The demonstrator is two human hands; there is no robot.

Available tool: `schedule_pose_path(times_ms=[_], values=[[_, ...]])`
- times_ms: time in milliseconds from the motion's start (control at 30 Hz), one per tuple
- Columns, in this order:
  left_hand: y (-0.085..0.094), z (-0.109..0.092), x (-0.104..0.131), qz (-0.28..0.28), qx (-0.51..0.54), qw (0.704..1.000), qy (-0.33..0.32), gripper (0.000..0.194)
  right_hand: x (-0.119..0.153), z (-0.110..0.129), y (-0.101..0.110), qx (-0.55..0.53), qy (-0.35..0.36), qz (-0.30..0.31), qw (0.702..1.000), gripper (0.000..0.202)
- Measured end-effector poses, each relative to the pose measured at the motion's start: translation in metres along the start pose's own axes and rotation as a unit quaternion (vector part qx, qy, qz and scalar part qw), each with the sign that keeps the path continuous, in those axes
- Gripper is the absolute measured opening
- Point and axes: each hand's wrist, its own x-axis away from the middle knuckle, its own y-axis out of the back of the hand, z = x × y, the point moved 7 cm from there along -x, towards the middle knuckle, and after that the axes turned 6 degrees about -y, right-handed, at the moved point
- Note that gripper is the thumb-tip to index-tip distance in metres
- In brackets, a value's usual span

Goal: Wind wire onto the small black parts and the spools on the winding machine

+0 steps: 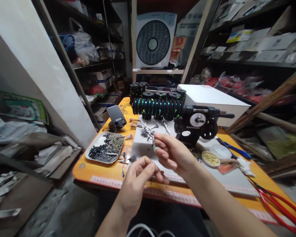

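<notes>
The right hand (171,153) is pinching a small pale-green bit (155,148) between thumb and fingertips, probably since something so small is needing a fine grip. The left hand (143,171) is curling just beside and below; whether its fingers are closing on anything, I cannot tell. Both are hovering over the near side of the counter (82,168), likely for easy viewing. The tray (98,141) of dark parts is lying left and the dish (203,161) of gold bits right, seemingly for reach, while the winder (197,120) is standing behind, leaving working room.
</notes>
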Motion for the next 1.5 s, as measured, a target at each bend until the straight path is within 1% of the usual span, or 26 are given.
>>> schedule_pose_path(times_ms=[67, 200, 333, 567, 767, 1000, 1067, 1100, 1133, 1167, 1200, 1267, 1300, 1333, 1367, 1400, 1500], values=[[0.000, 0.009, 0.008, -0.009, 0.030, 0.999, 0.026, 0.024, -0.001, 0.001, 0.002, -0.007, 0.002, -0.002, 1.000, 0.040], [0.000, 0.027, 0.021, -0.035, 0.120, 0.990, 0.059, 0.022, -0.001, 0.001, 0.003, -0.007, -0.004, 0.004, 1.000, 0.040], [-0.003, 0.038, 0.027, -0.042, 0.181, 0.979, 0.088, 0.024, -0.002, -0.002, 0.003, -0.011, -0.007, 0.006, 1.000, 0.040], [-0.007, 0.040, 0.027, -0.028, 0.253, 0.965, 0.064, 0.025, -0.003, -0.004, 0.003, -0.017, -0.009, 0.012, 1.000, 0.040], [-0.006, 0.044, 0.029, -0.028, 0.261, 0.962, 0.076, 0.029, -0.003, -0.006, 0.004, -0.018, -0.011, 0.010, 1.000, 0.041], [-0.005, 0.046, 0.032, -0.024, 0.248, 0.965, 0.080, 0.028, -0.003, -0.007, 0.003, -0.011, -0.010, 0.012, 1.000, 0.042], [-0.004, 0.046, 0.032, -0.026, 0.233, 0.969, 0.075, 0.026, -0.001, -0.005, 0.002, 0.037, -0.002, 0.013, 0.999, 0.038], [-0.001, 0.045, 0.031, -0.032, 0.216, 0.973, 0.070, 0.025, 0.000, -0.004, 0.002, 0.085, 0.008, 0.008, 0.996, 0.034], [0.003, 0.045, 0.030, -0.042, 0.193, 0.978, 0.063, 0.024, 0.001, 0.000, 0.003, 0.147, 0.027, -0.009, 0.989, 0.031], [0.008, 0.044, 0.029, -0.056, 0.165, 0.983, 0.056, 0.022, 0.003, 0.005, 0.005, 0.215, 0.059, -0.038, 0.974, 0.029], [0.014, 0.043, 0.028, -0.071, 0.130, 0.988, 0.048, 0.020, 0.005, 0.014, 0.007, 0.278, 0.103, -0.078, 0.952, 0.029], [0.027, 0.042, 0.028, -0.106, 0.047, 0.993, 0.031, 0.015, 0.009, 0.033, 0.012, 0.373, 0.203, -0.168, 0.890, 0.030], [0.033, 0.041, 0.029, -0.123, 0.005, 0.992, 0.024, 0.014, 0.009, 0.041, 0.013, 0.404, 0.241, -0.201, 0.859, 0.030], [0.038, 0.040, 0.030, -0.139, -0.036, 0.990, 0.017, 0.019, 0.007, 0.046, 0.014, 0.427, 0.264, -0.222, 0.836, 0.030], [0.042, 0.039, 0.033, -0.152, -0.076, 0.985, 0.011, 0.027, 0.003, 0.049, 0.015, 0.443, 0.272, -0.231, 0.822, 0.029], [0.045, 0.038, 0.037, -0.165, -0.115, 0.979, 0.007, 0.035, -0.004, 0.050, 0.016, 0.454, 0.271, -0.234, 0.816, 0.026], [0.050, 0.027, 0.051, -0.187, -0.239, 0.953, -0.003, 0.050, -0.019, 0.051, 0.019, 0.460, 0.256, -0.225, 0.820, 0.011]])
